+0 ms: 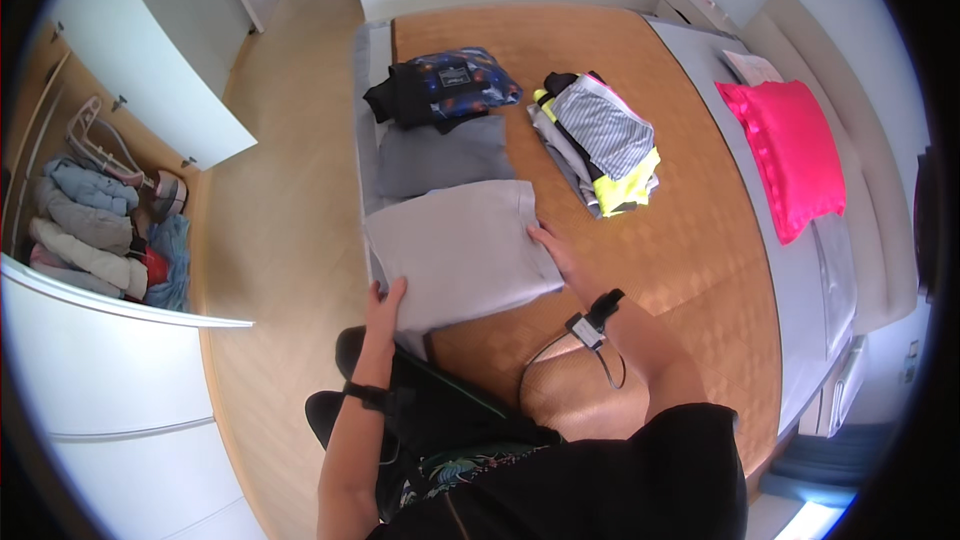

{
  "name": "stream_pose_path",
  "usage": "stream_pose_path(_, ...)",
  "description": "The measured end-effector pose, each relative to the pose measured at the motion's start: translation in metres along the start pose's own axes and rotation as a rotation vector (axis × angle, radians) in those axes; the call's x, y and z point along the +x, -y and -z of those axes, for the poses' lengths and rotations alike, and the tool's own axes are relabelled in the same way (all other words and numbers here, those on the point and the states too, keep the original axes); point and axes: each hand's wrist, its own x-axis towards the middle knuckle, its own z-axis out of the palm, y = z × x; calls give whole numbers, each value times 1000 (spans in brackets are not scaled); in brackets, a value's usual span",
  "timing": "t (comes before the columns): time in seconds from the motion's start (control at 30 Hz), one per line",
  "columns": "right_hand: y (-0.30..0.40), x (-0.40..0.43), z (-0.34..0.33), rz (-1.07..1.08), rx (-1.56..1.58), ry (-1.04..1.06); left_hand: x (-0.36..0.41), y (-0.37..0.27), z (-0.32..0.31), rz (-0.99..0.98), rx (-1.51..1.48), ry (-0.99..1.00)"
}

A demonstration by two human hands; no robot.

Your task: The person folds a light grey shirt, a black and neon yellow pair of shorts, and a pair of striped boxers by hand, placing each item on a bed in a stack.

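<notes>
A folded light-grey garment [461,251] lies at the bed's near left edge. My left hand [385,307] grips its lower left corner, thumb on top and fingers beneath. At its right edge, my right hand [549,244] has its thumb on the cloth, the other fingers partly hidden. Just beyond is a folded darker grey garment [446,156], partly covered by a black and galaxy-patterned garment or bag [454,86]. A stack of folded clothes [607,135], striped grey, neon yellow and black, stands to the right on the brown bed mat [697,240].
A bright pink pillow [795,154] leans near the padded headboard [862,127] at right. On the left, an open wardrobe [196,240] holds rolled clothes [90,240] and a pink hanger-like frame [101,142]. Wooden floor [281,187] runs between wardrobe and bed.
</notes>
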Motion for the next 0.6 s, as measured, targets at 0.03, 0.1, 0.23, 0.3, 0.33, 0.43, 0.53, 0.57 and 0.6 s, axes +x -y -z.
stream_pose_path(0.03, 2, 1, -4, -13, -12, -1, 1, 2, 0, 32, 54, -78)
stream_pose_path(0.1, 3, 1, -9, 81, -199, -42, 1, 4, 1, 32, -28, -10)
stream_pose_path(0.23, 6, -3, -15, 52, -146, -11, -5, 3, -1, 49, -206, 164)
stream_pose_path(0.3, 11, -8, -19, -50, -89, -37, -8, 2, -3, 75, -254, 150)
stream_pose_path(0.33, 14, -12, -20, -140, -31, 15, -9, 1, -2, 92, -304, 171)
stream_pose_path(0.43, 17, -19, -21, -296, -147, -4, -16, 6, 4, 78, -313, 206)
stream_pose_path(0.53, 11, -19, -14, -387, -150, 129, -27, 16, 14, 172, -306, 250)
stream_pose_path(0.57, 6, -15, -12, -400, -101, 155, -30, 19, 17, 169, -327, 212)
stream_pose_path(0.6, 1, -14, -9, -395, -78, 146, -33, 22, 20, 170, -294, 261)
